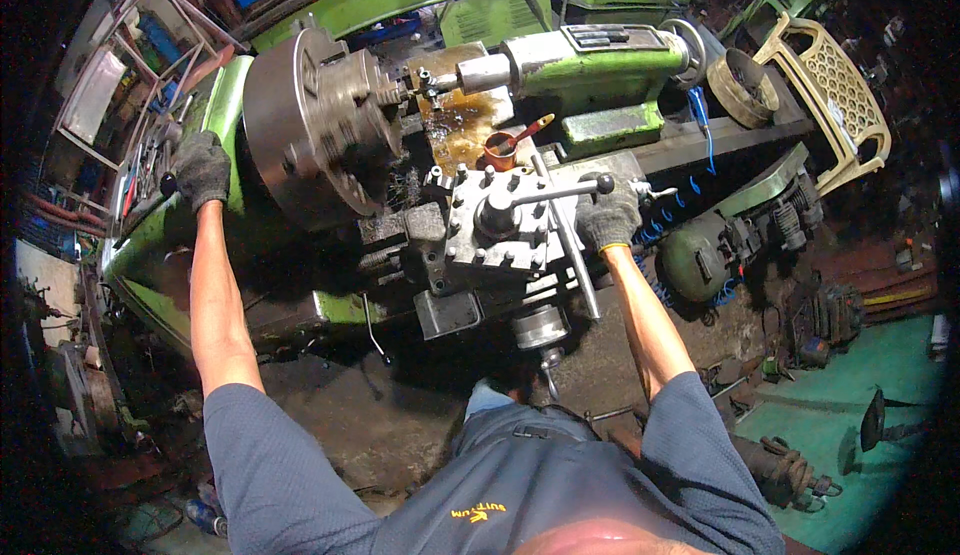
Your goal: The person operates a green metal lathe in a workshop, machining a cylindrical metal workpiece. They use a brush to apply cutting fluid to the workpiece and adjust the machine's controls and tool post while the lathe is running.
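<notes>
A large lathe chuck [315,130] fills the upper left, its jaws smeared as if turning. My left hand [203,169], in a dark grey glove, is closed at the green headstock [232,95], beside a black knob [169,185]; what lies under its fingers is hidden. My right hand [610,213], gloved too, is closed around a metal crank [652,193] at the slide, its grip partly covered. Just above that hand is the ball-ended lever [560,191] of the square tool post [485,240]. Behind it stands a reddish cup [498,152] with a brush [530,130].
The green tailstock [595,75] with its handwheel [688,53] stands beyond the tool post. A long bar [575,255] slants across the slide. A round tin [742,90] sits right of the tailstock, near a beige plastic chair [835,85]. A green motor [697,255] lies at right.
</notes>
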Motion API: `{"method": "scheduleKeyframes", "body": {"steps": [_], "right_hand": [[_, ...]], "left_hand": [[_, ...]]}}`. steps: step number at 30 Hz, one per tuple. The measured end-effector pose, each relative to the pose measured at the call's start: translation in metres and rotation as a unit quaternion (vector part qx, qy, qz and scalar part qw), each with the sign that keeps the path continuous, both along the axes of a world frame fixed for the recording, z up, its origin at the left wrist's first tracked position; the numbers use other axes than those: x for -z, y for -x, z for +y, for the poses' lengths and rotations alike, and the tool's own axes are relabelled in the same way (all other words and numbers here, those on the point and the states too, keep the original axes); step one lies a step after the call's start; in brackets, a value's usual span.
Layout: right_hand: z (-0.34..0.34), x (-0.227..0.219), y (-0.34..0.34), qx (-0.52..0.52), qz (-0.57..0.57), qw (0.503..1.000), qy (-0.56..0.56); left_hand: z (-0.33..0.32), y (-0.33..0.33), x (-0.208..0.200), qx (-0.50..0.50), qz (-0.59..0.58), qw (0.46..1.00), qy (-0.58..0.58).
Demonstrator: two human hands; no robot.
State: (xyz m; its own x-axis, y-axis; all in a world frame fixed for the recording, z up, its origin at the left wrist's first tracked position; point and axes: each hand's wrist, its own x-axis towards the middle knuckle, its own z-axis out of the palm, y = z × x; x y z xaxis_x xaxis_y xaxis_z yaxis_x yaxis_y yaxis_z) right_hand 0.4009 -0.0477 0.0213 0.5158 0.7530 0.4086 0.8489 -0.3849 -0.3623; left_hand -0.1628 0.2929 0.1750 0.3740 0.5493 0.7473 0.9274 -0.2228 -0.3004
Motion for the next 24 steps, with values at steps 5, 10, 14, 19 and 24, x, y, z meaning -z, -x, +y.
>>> {"method": "scheduleKeyframes", "body": {"steps": [5, 10, 14, 19, 24], "right_hand": [[-0.006, -0.01, 0.007, -0.014, -0.012, 0.999, -0.026], [-0.005, -0.013, 0.007, -0.02, -0.007, 1.0, -0.016], [-0.005, -0.009, 0.005, -0.021, -0.014, 0.999, -0.022], [-0.006, -0.015, 0.008, -0.013, -0.022, 0.999, -0.029], [-0.006, -0.024, 0.013, 0.021, 0.024, 0.999, 0.032]], "left_hand": [[-0.003, -0.004, 0.0, -0.028, 0.005, 1.0, 0.011], [0.001, 0.001, 0.003, -0.02, 0.003, 1.0, -0.013], [0.003, 0.003, 0.003, -0.007, -0.003, 1.0, -0.008], [-0.001, -0.002, 0.003, -0.04, 0.015, 0.999, -0.003], [0.004, 0.005, 0.007, -0.03, 0.004, 1.0, 0.009]]}}
